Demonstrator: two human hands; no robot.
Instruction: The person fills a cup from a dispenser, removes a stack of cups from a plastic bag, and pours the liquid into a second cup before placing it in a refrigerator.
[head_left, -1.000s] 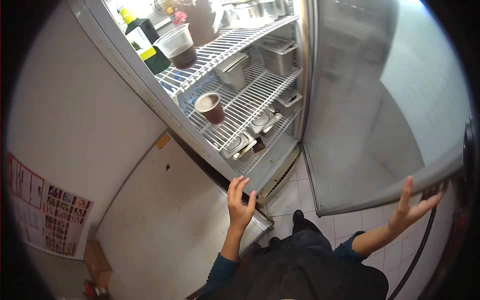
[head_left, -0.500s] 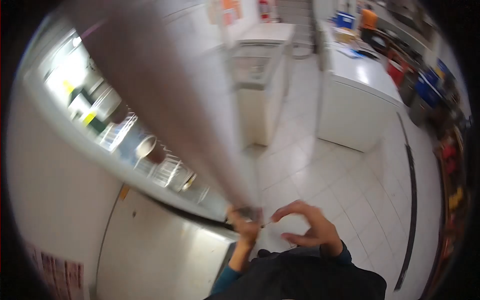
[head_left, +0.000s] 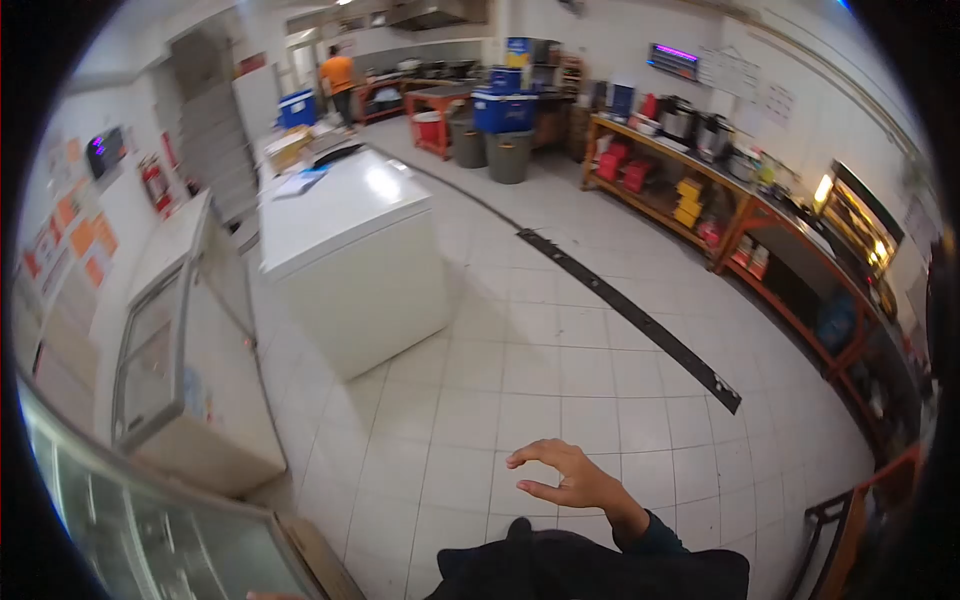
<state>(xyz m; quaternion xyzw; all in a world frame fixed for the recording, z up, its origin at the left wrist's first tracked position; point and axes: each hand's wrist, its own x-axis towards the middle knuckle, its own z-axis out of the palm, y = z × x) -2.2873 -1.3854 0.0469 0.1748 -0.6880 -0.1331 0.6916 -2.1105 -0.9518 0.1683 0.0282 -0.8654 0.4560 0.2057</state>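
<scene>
My right hand (head_left: pixel 575 478) is raised in front of my dark clothing, above the tiled floor. Its thumb and fingers are curved and apart, with nothing visible between them. Of my left hand (head_left: pixel 275 596) only a sliver shows at the bottom edge, beside the glass-door fridge (head_left: pixel 170 515) at lower left; its fingers are mostly out of view. The fridge's glass door looks closed, with shelves dimly visible behind it.
A white chest freezer (head_left: pixel 360 300) stands ahead with papers on top. A glass-topped freezer (head_left: pixel 220 430) lines the left wall. A black strip (head_left: pixel 630 315) crosses the floor. Wooden shelving (head_left: pixel 650 210) runs along the right. A person in orange (head_left: pixel 338 72) stands far back.
My view has swung right, away from the fridge. Its door, standing open earlier with my left hand at its edge, now appears closed. My right hand stays raised with fingers apart.
</scene>
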